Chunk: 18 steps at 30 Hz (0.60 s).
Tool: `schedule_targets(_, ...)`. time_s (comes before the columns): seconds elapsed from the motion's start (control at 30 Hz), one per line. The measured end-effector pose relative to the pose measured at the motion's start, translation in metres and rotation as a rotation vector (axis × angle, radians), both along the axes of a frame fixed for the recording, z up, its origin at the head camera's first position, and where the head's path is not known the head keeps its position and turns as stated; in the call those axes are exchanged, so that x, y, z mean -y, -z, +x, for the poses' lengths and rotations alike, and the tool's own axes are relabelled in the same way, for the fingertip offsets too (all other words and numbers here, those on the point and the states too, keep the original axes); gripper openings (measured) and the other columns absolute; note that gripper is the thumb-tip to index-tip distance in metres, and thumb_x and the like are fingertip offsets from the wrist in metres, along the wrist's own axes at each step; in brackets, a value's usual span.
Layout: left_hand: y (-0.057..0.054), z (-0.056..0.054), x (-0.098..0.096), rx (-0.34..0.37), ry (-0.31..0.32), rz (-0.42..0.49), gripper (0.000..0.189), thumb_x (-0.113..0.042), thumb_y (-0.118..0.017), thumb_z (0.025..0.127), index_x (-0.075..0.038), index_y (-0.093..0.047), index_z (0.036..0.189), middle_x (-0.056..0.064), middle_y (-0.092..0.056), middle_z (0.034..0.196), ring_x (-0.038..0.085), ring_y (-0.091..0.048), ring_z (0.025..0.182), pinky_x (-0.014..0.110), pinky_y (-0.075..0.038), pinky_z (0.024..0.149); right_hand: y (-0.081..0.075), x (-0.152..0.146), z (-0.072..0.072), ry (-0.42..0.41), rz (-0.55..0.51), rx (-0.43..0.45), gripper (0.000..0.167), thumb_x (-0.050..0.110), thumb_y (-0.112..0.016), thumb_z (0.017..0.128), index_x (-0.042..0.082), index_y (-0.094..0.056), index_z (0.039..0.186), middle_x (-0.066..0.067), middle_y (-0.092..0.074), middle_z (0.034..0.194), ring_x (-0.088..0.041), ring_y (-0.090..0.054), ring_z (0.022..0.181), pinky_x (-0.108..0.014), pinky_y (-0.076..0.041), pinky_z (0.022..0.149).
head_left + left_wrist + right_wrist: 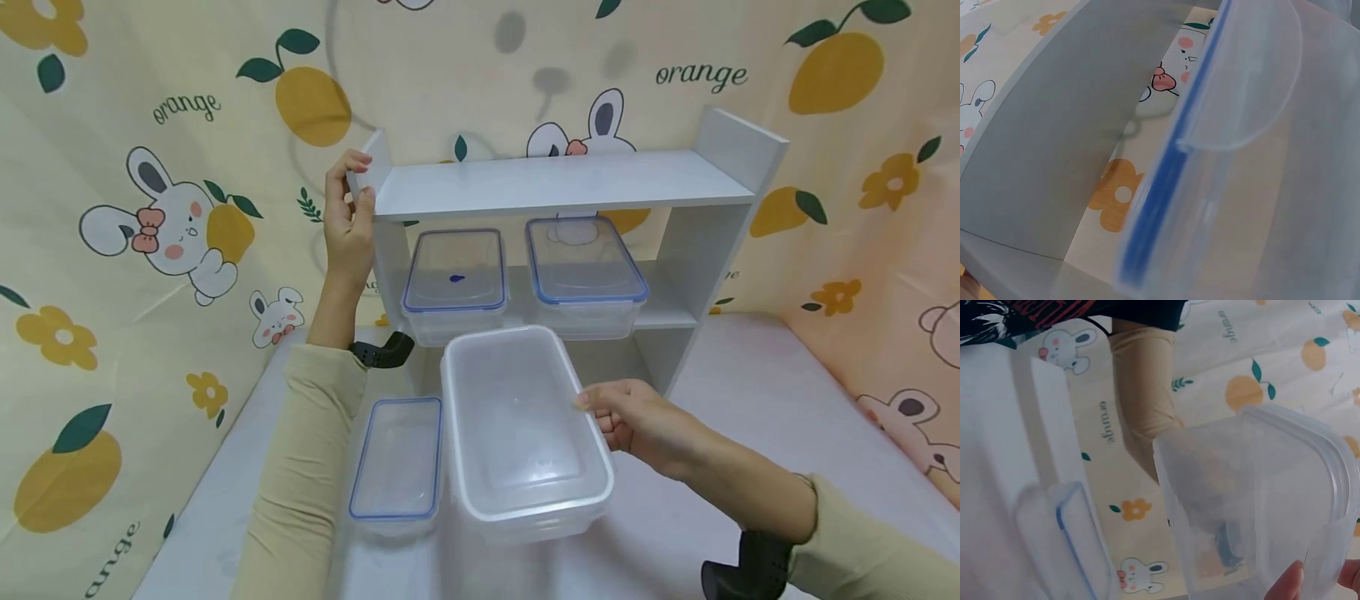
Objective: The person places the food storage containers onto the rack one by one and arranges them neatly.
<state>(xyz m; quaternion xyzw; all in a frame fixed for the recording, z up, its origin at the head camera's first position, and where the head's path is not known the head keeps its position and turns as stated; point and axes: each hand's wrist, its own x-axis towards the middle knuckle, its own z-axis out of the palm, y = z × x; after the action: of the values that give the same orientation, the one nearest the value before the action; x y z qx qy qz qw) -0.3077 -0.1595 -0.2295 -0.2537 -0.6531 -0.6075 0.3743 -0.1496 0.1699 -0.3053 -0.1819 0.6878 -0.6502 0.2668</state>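
My left hand point(350, 217) grips the upper left side panel of a white shelf unit point(555, 183), with the fingers over the panel's edge. My right hand point(637, 421) pinches the right rim of a large clear plastic food container point(525, 417), its top frosted and whitish. That container is held tilted in front of the shelf; in the right wrist view its clear side point(1216, 500) shows, with a thumb and fingertip at the rim. Two blue-rimmed containers, a left one point(455, 271) and a right one point(585, 262), sit on the shelf's middle level, jutting forward.
A smaller blue-rimmed container point(399, 458) stands on the white table point(750, 417), left of the held one. Close by in the left wrist view are the shelf's grey-looking side panel point(1054, 137) and a blue container edge point(1160, 206). A printed cloth point(465, 75) hangs behind.
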Motion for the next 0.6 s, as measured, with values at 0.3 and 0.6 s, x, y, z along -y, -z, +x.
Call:
schedule_targets(0.3,-0.001,-0.002,0.001,0.002,0.001,0.009,0.022,-0.001,-0.038,0.095,-0.013,-0.046,0.112,-0.013,-0.046,0.126,0.015,-0.041,0.124,0.026,-0.035,0.096,-0.017,-0.004,-0.004,-0.004,0.015,0.016,0.023,0.023,-0.042,0.096,0.015,-0.063,0.096,0.011,-0.069,0.077,-0.004,-0.068,0.07,-0.025,-0.057,0.072)
schedule_targets(0.6,0.0,-0.001,0.0,-0.004,0.005,0.007,0.026,-0.001,-0.039,0.094,-0.018,-0.046,0.112,-0.014,-0.047,0.126,0.016,-0.042,0.123,0.027,-0.036,0.095,-0.033,-0.008,-0.011,-0.008,0.016,0.001,0.027,0.025,-0.039,0.098,0.016,-0.064,0.097,0.011,-0.068,0.077,-0.004,-0.067,0.069,-0.025,-0.058,0.074)
